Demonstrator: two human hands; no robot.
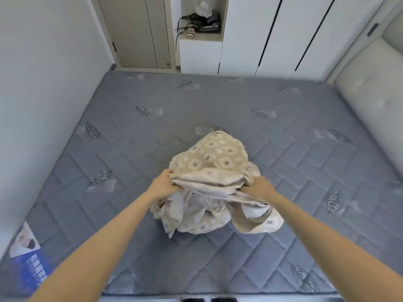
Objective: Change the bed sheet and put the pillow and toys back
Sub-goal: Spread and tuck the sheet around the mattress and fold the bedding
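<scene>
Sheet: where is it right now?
In the head view the sheet is bunched over the middle of the bare mattress, gripped at its near side by the left hand and right hand.

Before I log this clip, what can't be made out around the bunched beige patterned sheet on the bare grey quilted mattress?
Head view: fingertips of left hand and right hand, buried in folds of the bunched beige patterned sheet.
Head view: print on the blue corner label of the grey quilted mattress, blurred.
Head view: items in the wall niche, too small.
Head view: pillow and toys, out of frame.
</scene>
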